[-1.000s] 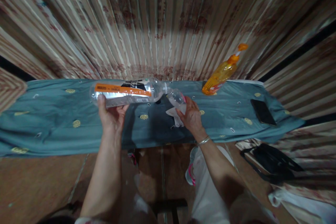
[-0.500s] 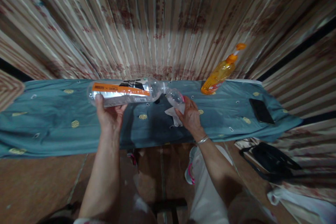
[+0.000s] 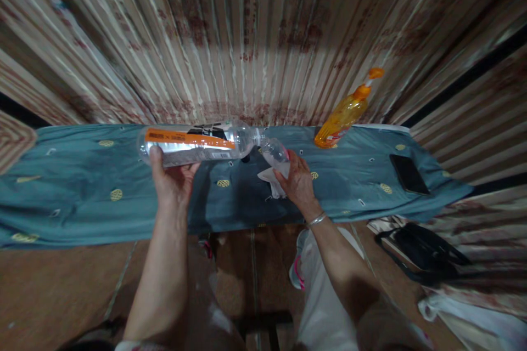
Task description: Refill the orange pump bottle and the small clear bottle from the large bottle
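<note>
My left hand grips a large clear plastic bottle with an orange and silver label, held on its side over the table. Its neck points right and meets the mouth of a smaller clear container with a pink edge. Around that container the fingers of my right hand are closed; whether it is a cup or a small bottle I cannot make out. Below it, near my right fingers, is a whitish cloth or tissue. A small dark object lies under the bottle's neck.
An orange pump bottle stands toward the back right of the cloth-covered table. A black phone lies near the right end. Beyond the table hangs a pleated curtain. A black bag rests on the right below.
Both hands keep their hold on the bottle and the small container, almost unmoved. The view has shifted very slightly.
</note>
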`<state>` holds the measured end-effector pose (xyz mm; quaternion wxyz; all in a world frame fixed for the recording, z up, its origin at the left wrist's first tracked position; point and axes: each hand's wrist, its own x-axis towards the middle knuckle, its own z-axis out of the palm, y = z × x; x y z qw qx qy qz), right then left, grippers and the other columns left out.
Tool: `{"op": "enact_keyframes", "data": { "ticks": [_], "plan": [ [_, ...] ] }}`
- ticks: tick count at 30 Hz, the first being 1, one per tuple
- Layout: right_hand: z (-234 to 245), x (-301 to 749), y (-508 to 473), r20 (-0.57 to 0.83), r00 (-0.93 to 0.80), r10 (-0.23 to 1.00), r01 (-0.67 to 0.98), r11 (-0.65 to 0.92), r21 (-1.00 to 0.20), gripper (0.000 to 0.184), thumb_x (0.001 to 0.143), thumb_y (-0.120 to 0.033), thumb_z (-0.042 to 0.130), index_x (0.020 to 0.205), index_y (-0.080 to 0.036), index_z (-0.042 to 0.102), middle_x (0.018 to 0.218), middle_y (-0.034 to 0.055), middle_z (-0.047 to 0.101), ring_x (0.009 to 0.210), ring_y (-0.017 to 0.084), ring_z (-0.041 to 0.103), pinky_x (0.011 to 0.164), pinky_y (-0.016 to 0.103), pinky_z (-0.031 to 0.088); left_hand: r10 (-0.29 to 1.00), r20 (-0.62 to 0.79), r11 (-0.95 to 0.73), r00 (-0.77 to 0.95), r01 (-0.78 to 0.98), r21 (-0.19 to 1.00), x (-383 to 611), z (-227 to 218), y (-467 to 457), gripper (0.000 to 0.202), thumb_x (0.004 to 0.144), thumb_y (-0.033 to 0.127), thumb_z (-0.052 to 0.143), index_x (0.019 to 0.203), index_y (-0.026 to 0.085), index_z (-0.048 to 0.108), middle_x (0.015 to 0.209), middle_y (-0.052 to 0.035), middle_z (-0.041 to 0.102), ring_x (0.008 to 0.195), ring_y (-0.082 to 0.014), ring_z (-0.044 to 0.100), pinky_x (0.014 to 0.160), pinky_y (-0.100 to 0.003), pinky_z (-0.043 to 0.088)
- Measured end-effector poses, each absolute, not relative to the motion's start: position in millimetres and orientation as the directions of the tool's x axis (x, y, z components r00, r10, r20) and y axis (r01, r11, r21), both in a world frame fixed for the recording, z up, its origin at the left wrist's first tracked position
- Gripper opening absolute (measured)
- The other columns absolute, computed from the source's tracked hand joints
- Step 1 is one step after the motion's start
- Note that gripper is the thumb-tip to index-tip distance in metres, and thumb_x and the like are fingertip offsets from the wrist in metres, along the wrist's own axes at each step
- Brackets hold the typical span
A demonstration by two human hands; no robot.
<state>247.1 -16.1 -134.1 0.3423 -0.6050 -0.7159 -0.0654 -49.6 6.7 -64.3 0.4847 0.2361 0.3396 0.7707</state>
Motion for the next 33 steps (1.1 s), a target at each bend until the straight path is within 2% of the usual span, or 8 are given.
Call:
{"op": "enact_keyframes", "data": {
  "ticks": [4,10,16,21,25,30,33],
  "plan": [
    [-135.1,247.2,-16.0,0.574,-0.028,0.818,0.906,0.264,-0.332,0.065,0.097,-0.044,0.065,0.147,-0.006,0.048,0.134,0.0271,0.067,0.123,0.037,0.066,0.109,0.059,0.054,0.916,0.056,-0.301,-0.397,-0.589,0.75,-50.8,-65.1,7.2,0.041,0.079,0.059,0.074,0.108,0.03,0.073,0.124,-0.0096,0.074,0.126,-0.031,0.066,0.085,-0.043,0.065],
    [-135.1,246.7,-16.1,0.571,-0.024,0.821,0.909,0.256,-0.329,0.064,0.099,-0.046,0.061,0.148,-0.007,0.048,0.135,0.0253,0.067,0.121,0.037,0.066,0.109,0.059,0.054,0.916,0.064,-0.296,-0.397,-0.56,0.774,-52.5,-65.7,7.8,0.048,0.069,0.065,0.081,0.102,0.031,0.074,0.124,-0.0087,0.074,0.128,-0.033,0.064,0.085,-0.043,0.066],
    [-134.4,247.5,-15.9,0.532,-0.034,0.846,0.915,0.241,-0.324,0.067,0.1,-0.048,0.059,0.15,-0.006,0.046,0.138,0.0272,0.065,0.126,0.037,0.064,0.111,0.058,0.052,0.919,0.078,-0.296,-0.387,-0.546,0.784,-50.3,-63.3,6.6,0.053,0.066,0.068,0.083,0.1,0.03,0.073,0.126,-0.009,0.074,0.131,-0.0338,0.063,0.086,-0.043,0.065],
    [-134.3,246.4,-16.2,0.568,-0.024,0.823,0.916,0.246,-0.318,0.063,0.101,-0.047,0.058,0.149,-0.008,0.047,0.135,0.0252,0.068,0.123,0.037,0.066,0.108,0.058,0.054,0.919,0.085,-0.297,-0.386,-0.531,0.793,-48.6,-61.4,6.1,0.053,0.065,0.07,0.083,0.099,0.03,0.072,0.125,-0.0081,0.074,0.131,-0.034,0.063,0.085,-0.044,0.066],
    [-132.8,245.5,-16.7,0.577,-0.02,0.816,0.919,0.242,-0.31,0.062,0.1,-0.047,0.06,0.146,-0.007,0.049,0.133,0.0255,0.068,0.12,0.037,0.068,0.106,0.058,0.056,0.917,0.085,-0.295,-0.389,-0.521,0.801,-48.7,-61.8,6.8,0.059,0.059,0.074,0.085,0.097,0.03,0.071,0.124,-0.0083,0.074,0.132,-0.0354,0.061,0.085,-0.044,0.066],
    [-131.6,245.8,-17.1,0.557,-0.02,0.83,0.907,0.249,-0.339,0.065,0.099,-0.046,0.06,0.148,-0.005,0.046,0.134,0.0282,0.067,0.123,0.037,0.066,0.108,0.059,0.055,0.919,0.126,-0.318,-0.373,-0.515,0.796,-49.4,-63.9,8.7,0.054,0.069,0.072,0.08,0.098,0.027,0.069,0.121,-0.0095,0.075,0.131,-0.0347,0.062,0.094,-0.046,0.064],
    [-131.9,246.0,-17.0,0.554,-0.015,0.832,0.903,0.249,-0.35,0.064,0.1,-0.046,0.059,0.15,-0.008,0.045,0.135,0.0271,0.067,0.123,0.037,0.066,0.107,0.06,0.054,0.912,0.109,-0.321,-0.395,-0.523,0.79,-48.7,-63.7,9.2,0.057,0.067,0.073,0.08,0.098,0.026,0.069,0.119,-0.0103,0.074,0.128,-0.0344,0.063,0.094,-0.046,0.064]
  ]
}}
